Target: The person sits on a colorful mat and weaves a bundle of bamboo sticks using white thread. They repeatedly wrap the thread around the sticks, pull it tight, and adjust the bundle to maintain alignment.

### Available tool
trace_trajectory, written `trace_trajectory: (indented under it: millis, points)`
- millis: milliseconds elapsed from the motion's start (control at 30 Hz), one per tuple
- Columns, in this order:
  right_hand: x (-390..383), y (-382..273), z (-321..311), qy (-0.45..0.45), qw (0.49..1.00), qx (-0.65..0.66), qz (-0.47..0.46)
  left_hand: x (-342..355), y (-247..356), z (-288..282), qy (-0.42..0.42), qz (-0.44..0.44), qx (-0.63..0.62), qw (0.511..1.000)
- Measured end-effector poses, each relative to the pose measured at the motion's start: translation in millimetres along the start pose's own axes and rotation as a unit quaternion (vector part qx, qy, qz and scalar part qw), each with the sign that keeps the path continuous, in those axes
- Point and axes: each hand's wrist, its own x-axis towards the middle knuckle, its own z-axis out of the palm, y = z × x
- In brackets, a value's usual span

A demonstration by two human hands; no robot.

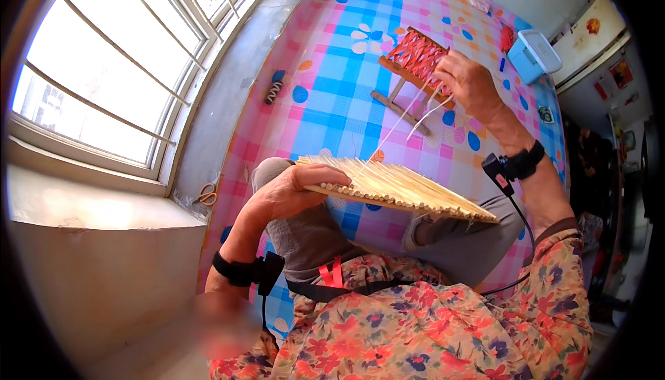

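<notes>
The person sits with bent legs on a checked, flower-printed sheet (312, 124), working on a panel of pale stalks (409, 189) that lies across in front of the body, above the lap, its row of cut ends facing the person. The left hand (291, 193) is clamped on the panel's left end, with the fingers laid over the top; the thumb cannot be made out clearly. The right hand (471, 89) is raised well beyond the panel, its fingertips drawn together on a white cord (426, 117), whose strands slant down toward the far edge of the stalks. Behind that hand is a small wooden stool (415, 54) with red woven strapping; whether the hand touches it cannot be told. Each wrist wears a black strap with a small device, the left strap (239, 269) and the right strap (524, 163) each trailing a cable. Near the barred window (104, 68), scissors (206, 195) with orange handles lie by the sill (242, 54). A small dark-and-white item (274, 92) rests on the sheet, and a blue box (532, 54) with a pale lid sits at the far right.
</notes>
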Motion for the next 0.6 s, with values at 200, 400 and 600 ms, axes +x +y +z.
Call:
trace_trajectory:
  millis: [200, 400, 600]
  points:
    - [-19.1, -0.1, -8.5, -0.107, 0.969, 0.182, 0.127, -8.4, -5.2, -4.9, -0.015, -0.016, 0.033, 0.999]
    - [-40.1, 8.7, -34.5, -0.090, 0.805, 0.431, 0.397, -34.2, 22.2, -5.3, 0.002, -0.132, 0.111, 0.985]
    - [-77.9, 1.0, -48.1, -0.170, 0.773, 0.471, 0.390, -60.1, 60.1, -34.8, 0.229, -0.151, 0.037, 0.961]
